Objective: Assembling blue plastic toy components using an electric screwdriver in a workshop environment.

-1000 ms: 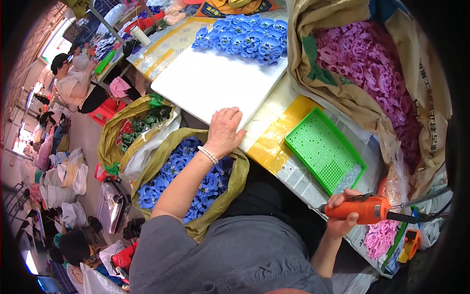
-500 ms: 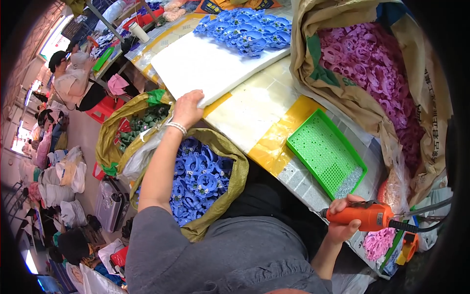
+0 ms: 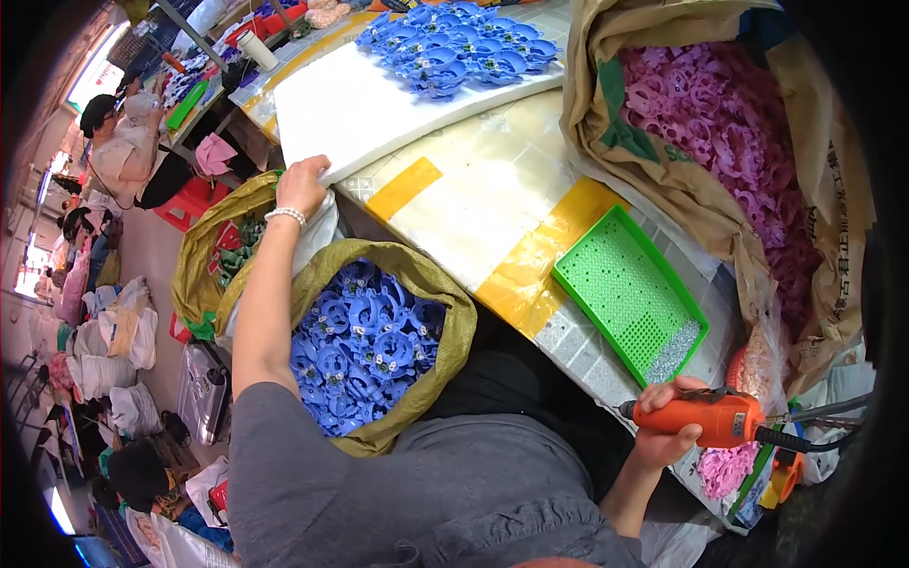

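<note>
The left hand [image 3: 303, 185] grips the near-left corner of a white board [image 3: 379, 104] carrying blue parts [image 3: 454, 47] at its far end. The right hand [image 3: 668, 426] holds an orange driver [image 3: 705, 419], its cable cut off right. Near left sits a sack [image 3: 379, 341] of blue parts; far right a paper sack [image 3: 720, 123] of pink ones.

One green perforated tray [image 3: 630, 295], one orange electric screwdriver [image 3: 705, 418], one white foam board [image 3: 369, 99], and three open sacks: blue parts [image 3: 365, 341], pink parts [image 3: 729, 123], green parts [image 3: 237, 246].
</note>
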Tool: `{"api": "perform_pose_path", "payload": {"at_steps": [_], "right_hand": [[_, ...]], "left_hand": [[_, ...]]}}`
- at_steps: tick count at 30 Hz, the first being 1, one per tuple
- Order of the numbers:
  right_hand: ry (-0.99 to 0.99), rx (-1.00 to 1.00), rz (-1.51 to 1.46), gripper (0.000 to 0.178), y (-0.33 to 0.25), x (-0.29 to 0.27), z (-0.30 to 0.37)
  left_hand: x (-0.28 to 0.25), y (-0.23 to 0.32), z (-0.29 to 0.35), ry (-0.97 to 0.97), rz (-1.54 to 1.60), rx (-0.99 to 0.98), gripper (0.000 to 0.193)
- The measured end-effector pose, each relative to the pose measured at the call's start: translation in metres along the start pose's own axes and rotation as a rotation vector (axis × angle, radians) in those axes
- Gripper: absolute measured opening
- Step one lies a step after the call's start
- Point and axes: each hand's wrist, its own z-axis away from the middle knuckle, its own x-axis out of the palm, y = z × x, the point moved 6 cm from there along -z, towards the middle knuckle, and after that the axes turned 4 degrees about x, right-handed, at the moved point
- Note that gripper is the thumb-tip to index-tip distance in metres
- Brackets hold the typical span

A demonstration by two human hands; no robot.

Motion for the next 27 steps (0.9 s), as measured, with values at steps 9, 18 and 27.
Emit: {"api": "perform_pose_path", "payload": {"at_steps": [9, 18, 27], "right_hand": [[0.001, 0.027, -0.014, 0.070, 0.001, -0.003, -0.001], [0.019, 0.077, -0.040, 0.076, 0.003, 0.002, -0.009], [0.056, 0.031, 0.022, 0.075, 0.000, -0.016, -0.008]], "left_hand": [[0.012, -0.014, -0.023, -0.011, -0.466, 0.053, 0.012], [0.018, 0.176, -0.042, 0.291, 0.293, 0.471, 0.015], [0.043, 0.237, -0.071, 0.313, 0.300, 0.621, 0.012]]}}
